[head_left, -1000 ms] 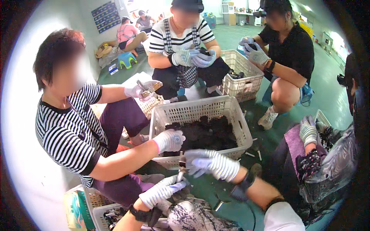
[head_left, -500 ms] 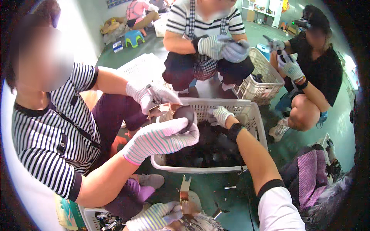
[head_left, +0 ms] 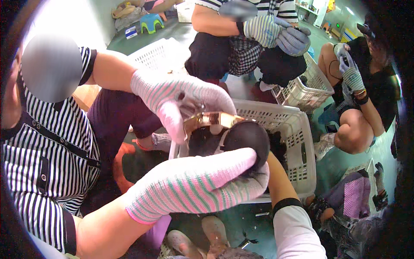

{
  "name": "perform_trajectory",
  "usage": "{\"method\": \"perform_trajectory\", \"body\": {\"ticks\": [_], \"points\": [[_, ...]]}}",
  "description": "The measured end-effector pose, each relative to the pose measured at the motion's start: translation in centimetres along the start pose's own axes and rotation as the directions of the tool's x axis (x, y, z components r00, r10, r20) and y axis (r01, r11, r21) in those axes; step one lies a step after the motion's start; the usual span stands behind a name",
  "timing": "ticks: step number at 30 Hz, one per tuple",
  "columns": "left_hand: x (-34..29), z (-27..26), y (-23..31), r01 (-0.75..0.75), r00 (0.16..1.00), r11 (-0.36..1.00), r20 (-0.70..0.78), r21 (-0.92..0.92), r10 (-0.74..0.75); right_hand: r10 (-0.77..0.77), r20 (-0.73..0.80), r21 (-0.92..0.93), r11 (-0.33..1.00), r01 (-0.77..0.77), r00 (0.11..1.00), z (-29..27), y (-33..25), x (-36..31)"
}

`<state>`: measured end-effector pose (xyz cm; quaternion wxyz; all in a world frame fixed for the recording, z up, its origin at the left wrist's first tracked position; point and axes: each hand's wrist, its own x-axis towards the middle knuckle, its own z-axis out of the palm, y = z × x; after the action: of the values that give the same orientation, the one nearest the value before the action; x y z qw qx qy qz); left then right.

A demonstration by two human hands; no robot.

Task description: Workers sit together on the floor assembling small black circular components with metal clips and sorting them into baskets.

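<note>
My right forearm (head_left: 281, 178), below a white sleeve with a black cuff, comes up from the lower right. It reaches toward the white plastic basket (head_left: 307, 166) of dark pieces; the hand itself is hidden behind a co-worker's gloves. My left hand is out of view. Right in front of me, a co-worker in a striped shirt stretches both gloved hands across the basket. The co-worker's nearer glove (head_left: 185, 183) grips a black rounded piece (head_left: 246, 140). Their farther glove (head_left: 166, 93) is at a shiny gold-coloured metal band (head_left: 211, 118) beside that piece.
Opposite me a person sits with gloved hands (head_left: 276, 36) together. At the right another person in black handles a small dark thing near a second basket (head_left: 308, 93). A white basket (head_left: 159, 56) and a blue-green stool (head_left: 152, 23) stand behind. Small metal parts (head_left: 246, 244) lie on the floor.
The co-worker's gloves, black piece and gold band have come closer and to the right, covering my right hand. My left hand, earlier low down with a gold-coloured bracket, has left the view.
</note>
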<state>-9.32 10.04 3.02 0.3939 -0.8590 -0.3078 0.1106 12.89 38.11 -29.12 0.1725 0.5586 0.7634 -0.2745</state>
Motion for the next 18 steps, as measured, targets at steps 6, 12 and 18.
{"method": "perform_trajectory", "body": {"ticks": [6, 12, 18], "points": [[4.4, 0.8, -4.2, -0.141, 0.985, 0.772, 0.012, 0.619, 0.17, 0.077, 0.017, -0.182, 0.981, -0.073, 0.997, 1.3, -3.5, -1.7], [4.5, 1.8, -4.7, -0.023, 0.99, 0.797, -0.099, 0.603, 0.103, 0.055, -0.085, -0.183, 0.981, -0.07, 0.995, 1.3, -1.8, -0.8], [4.0, 1.7, -4.3, -0.066, 0.992, 0.757, -0.041, 0.65, 0.122, 0.042, -0.076, -0.105, 0.993, -0.05, 0.996, 3.0, 3.0, 1.9]]}}
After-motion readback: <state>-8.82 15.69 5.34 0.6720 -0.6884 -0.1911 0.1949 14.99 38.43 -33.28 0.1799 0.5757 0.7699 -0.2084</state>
